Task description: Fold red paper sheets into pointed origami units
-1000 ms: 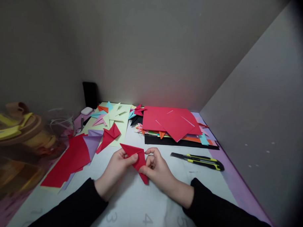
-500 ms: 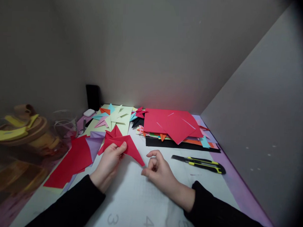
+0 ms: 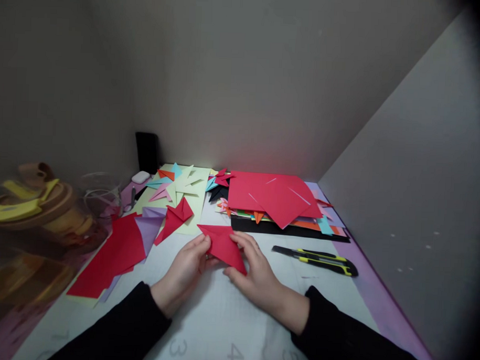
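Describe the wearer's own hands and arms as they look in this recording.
Both the left hand and the right hand are bare, without gloves. The left sleeve and right sleeve are long, plain and black, with no visible markings, ending near the wrists. Whether a ring is worn is too small to tell.

Folded red paper piece (image 3: 225, 246), held between left hand (image 3: 187, 263) and right hand (image 3: 257, 270) above the pale counter (image 3: 219, 326); black-and-yellow plastic utility knife (image 3: 316, 260) lies beside the right hand.
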Demonstrator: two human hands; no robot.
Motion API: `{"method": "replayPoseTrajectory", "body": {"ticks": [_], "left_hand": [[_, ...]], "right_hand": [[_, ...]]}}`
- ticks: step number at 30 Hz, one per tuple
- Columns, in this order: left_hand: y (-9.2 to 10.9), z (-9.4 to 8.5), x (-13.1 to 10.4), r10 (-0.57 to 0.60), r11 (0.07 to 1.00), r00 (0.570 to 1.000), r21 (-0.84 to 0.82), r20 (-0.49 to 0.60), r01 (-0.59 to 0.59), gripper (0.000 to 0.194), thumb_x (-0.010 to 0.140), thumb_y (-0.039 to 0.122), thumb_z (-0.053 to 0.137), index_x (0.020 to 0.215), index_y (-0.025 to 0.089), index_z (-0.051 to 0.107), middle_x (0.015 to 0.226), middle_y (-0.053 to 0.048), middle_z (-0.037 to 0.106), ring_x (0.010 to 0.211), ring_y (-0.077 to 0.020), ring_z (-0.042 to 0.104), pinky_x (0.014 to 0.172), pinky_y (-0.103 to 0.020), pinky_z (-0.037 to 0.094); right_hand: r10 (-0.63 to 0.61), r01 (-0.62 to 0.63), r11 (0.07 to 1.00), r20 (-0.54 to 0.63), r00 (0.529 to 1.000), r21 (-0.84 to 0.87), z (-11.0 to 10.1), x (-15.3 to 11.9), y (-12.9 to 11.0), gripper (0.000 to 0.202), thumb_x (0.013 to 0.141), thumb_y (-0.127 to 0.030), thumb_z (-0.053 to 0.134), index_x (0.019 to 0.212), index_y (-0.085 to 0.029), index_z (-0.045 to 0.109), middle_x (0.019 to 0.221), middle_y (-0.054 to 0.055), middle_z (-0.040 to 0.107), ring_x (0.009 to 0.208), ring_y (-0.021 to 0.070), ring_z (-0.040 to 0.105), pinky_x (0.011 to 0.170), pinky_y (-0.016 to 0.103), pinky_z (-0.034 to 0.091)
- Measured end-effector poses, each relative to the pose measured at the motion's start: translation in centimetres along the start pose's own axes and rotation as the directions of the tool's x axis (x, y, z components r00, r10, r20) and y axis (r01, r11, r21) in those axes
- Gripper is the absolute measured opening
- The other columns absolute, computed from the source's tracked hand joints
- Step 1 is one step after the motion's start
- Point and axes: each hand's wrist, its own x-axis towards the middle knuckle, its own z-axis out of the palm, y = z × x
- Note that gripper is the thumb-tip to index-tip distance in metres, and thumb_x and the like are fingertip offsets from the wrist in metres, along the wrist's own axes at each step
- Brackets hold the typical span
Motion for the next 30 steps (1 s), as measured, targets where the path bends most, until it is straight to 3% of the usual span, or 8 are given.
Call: {"method": "replayPoseTrajectory", "body": {"ticks": [6,11,16,19,22,24,27,30], "left_hand": [[0.2,0.0,0.1,0.049,0.999,0.998,-0.004,-0.048,-0.050,0.017,0.076,0.029,0.071,0.082,0.015,0.064,0.079,-0.003,0.063,0.074,-0.0142,0.059,0.071,-0.026,0.051],[0.1,0.0,0.3,0.160,0.981,0.983,0.124,-0.089,-0.149,0.027,0.070,0.027,0.075,0.089,0.017,0.060,0.070,0.001,0.060,0.061,-0.0110,0.055,0.060,-0.022,0.046],[-0.4,-0.1,0.4,0.163,0.955,0.985,0.260,-0.059,-0.142,0.034,0.067,0.031,0.076,0.092,0.016,0.059,0.063,0.001,0.062,0.050,-0.0096,0.051,0.052,-0.020,0.040],[-0.6,0.0,0.2,0.148,0.950,0.989,0.281,-0.028,-0.134,0.041,0.069,0.031,0.076,0.101,0.016,0.057,0.062,0.002,0.061,0.050,-0.0105,0.053,0.051,-0.020,0.039],[-0.6,0.0,0.1,0.176,0.962,0.983,0.219,-0.052,-0.161,0.077,0.066,0.026,0.078,0.131,0.024,0.038,0.088,-0.003,0.067,0.061,-0.0130,0.061,0.056,-0.021,0.044],[-0.4,-0.2,0.1,0.218,0.958,0.972,0.212,-0.090,-0.195,0.095,0.063,0.022,0.079,0.140,0.032,0.024,0.112,-0.007,0.063,0.074,-0.0152,0.064,0.064,-0.024,0.048],[-0.1,-0.6,0.2,0.247,0.936,0.960,0.288,-0.132,-0.202,0.078,0.062,0.022,0.080,0.131,0.026,0.044,0.111,-0.006,0.063,0.078,-0.0146,0.063,0.067,-0.024,0.049],[0.0,-0.9,0.5,0.200,0.929,0.967,0.344,-0.157,-0.137,0.041,0.064,0.030,0.079,0.100,0.017,0.064,0.074,-0.001,0.066,0.059,-0.0119,0.058,0.055,-0.021,0.043]], "right_hand": [[0.101,-0.090,0.987,-0.081,0.992,0.133,-0.1,0.0,0.2,0.036,0.089,-0.023,0.049,0.126,-0.025,0.050,0.123,0.010,0.058,0.114,0.0241,0.054,0.098,0.040,0.042],[0.357,-0.308,0.875,-0.068,0.932,0.373,0.6,0.0,0.6,0.013,0.088,-0.027,0.051,0.100,-0.022,0.054,0.069,-0.002,0.059,0.063,0.0158,0.058,0.061,0.028,0.048],[0.446,-0.264,0.739,-0.157,0.881,0.620,0.2,1.3,0.3,0.060,0.075,-0.024,0.065,0.126,-0.026,0.033,0.096,0.003,0.063,0.089,0.0188,0.062,0.080,0.033,0.050],[0.454,-0.262,0.764,-0.203,0.868,0.589,-0.5,1.7,0.5,0.050,0.075,-0.028,0.066,0.120,-0.026,0.045,0.093,0.003,0.063,0.088,0.0203,0.062,0.081,0.035,0.049],[0.459,-0.314,0.806,-0.196,0.867,0.501,-0.8,1.5,1.2,0.019,0.078,-0.037,0.063,0.090,-0.022,0.063,0.084,0.003,0.064,0.078,0.0202,0.059,0.072,0.033,0.047],[0.459,-0.319,0.813,-0.200,0.866,0.488,-0.8,1.3,1.5,0.022,0.081,-0.043,0.061,0.081,-0.021,0.064,0.078,0.002,0.064,0.073,0.0192,0.057,0.068,0.031,0.045],[0.480,-0.331,0.783,-0.173,0.860,0.527,-0.8,1.2,1.9,0.027,0.081,-0.047,0.062,0.078,-0.020,0.062,0.069,0.000,0.059,0.064,0.0166,0.052,0.060,0.027,0.041],[0.520,-0.349,0.726,-0.143,0.842,0.592,-0.8,1.2,2.1,0.029,0.079,-0.049,0.064,0.077,-0.021,0.057,0.064,-0.002,0.054,0.056,0.0138,0.047,0.053,0.025,0.037]]}}
